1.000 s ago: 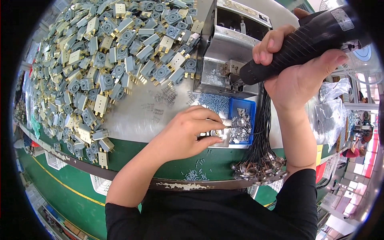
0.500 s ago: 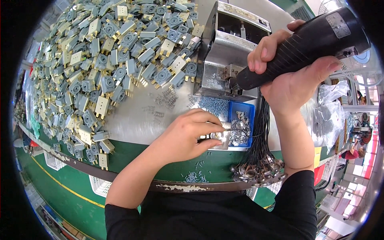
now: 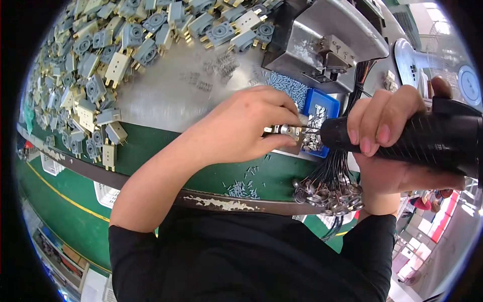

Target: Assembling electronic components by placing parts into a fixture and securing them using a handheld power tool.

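My left hand [image 3: 246, 126] is closed on a small fitting with brass and silver metal terminals [image 3: 288, 130], pinched between thumb and fingers beside a blue tray [image 3: 336, 106]. Its underside is hidden by my fingers. In my right hand [image 3: 385, 128] lies a thick black power screwdriver [image 3: 427, 143], held nearly level and pointing left. The tip of the tool is at the right side of the fitting; whether it touches I cannot tell. Small silver metal pieces [image 3: 314, 133] fill the tray.
A heap of grey and cream plug-like housings [image 3: 95, 90] covers the left. Springs [image 3: 221, 65] and loose screws [image 3: 287, 86] lie on the metal plate. A metal machine [image 3: 327, 30] stands behind. Black wires with metal rings [image 3: 327, 196] hang at the front edge, near more screws [image 3: 241, 189].
My right hand has brought the screwdriver down from the metal machine to the fitting in my left hand. The view has shifted, too. My left hand keeps its pinch.
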Motion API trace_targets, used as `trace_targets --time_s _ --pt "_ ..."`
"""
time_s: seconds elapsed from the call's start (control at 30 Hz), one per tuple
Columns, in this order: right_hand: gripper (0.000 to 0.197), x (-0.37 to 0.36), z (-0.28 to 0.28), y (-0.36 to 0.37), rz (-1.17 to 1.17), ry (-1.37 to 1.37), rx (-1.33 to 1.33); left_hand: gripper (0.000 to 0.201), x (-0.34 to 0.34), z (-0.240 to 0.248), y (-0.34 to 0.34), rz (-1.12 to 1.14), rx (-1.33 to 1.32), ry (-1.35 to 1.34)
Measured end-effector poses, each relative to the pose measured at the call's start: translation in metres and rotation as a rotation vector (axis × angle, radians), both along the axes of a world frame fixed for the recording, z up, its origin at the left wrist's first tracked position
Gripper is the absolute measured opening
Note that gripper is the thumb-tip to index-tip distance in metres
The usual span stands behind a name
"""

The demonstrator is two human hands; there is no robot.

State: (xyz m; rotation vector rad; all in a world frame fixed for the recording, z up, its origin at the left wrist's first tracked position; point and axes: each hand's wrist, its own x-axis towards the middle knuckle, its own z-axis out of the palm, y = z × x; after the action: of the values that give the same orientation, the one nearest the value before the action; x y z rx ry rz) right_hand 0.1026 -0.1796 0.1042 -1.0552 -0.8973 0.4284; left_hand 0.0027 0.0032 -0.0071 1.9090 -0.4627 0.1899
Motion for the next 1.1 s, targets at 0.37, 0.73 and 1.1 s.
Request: trace_targets --time_s 0.37,0.73,1.1 --pt "0.116 -0.009 -0.009 -0.009 0.037 -0.164 -0.033 0.027 -0.001 -0.002 -0.003 -0.005 -0.028 0.0" --pt "0.103 -0.018 -0.018 -0.005 0.063 -0.186 -0.044 0.026 -0.004 -0.005 -0.003 0.019 -0.026 -0.003" --pt "0.094 -0.015 -0.02 -0.005 0.13 -0.273 -0.064 0.032 -0.005 -0.009 -0.006 0.04 -0.034 -0.067"
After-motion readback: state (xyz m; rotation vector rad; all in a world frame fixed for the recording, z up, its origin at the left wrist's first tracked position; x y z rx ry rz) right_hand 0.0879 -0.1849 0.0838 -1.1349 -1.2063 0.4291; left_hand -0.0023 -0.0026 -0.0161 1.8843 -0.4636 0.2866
